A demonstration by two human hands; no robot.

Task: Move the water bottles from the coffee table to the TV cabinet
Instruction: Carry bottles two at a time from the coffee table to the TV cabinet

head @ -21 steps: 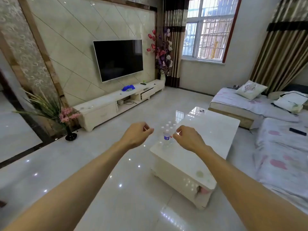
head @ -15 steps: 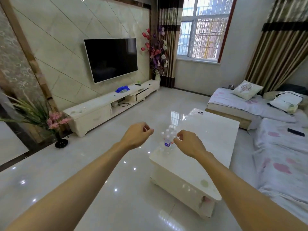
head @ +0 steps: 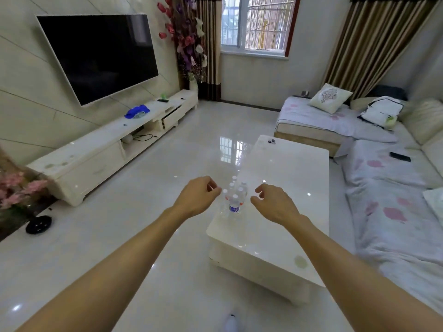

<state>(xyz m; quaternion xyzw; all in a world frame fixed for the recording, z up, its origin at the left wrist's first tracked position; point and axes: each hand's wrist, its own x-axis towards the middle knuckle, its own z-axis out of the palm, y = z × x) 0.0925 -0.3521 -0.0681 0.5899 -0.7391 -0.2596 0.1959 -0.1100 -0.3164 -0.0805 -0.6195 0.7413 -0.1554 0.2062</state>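
Note:
Several clear water bottles (head: 234, 200) with white caps stand in a cluster near the left front corner of the white coffee table (head: 282, 226); the nearest one has a blue label. My left hand (head: 197, 196) hovers just left of the cluster, fingers loosely curled, holding nothing. Just right of the bottles my right hand (head: 273, 203) is held out with fingers curved and apart, also empty. Both arms are stretched forward. The long white TV cabinet (head: 100, 152) runs along the left wall under a black TV (head: 98, 56).
A blue cloth (head: 137, 111) and small items lie on the cabinet, with one drawer ajar. A sofa with floral covers (head: 383, 183) lines the right side. A vase with pink flowers (head: 38, 224) stands at the left. Glossy tile floor lies between table and cabinet.
The view has moved closer to the coffee table and tilted down. My hands now flank the bottles more closely, and the right hand's fingers have spread a little.

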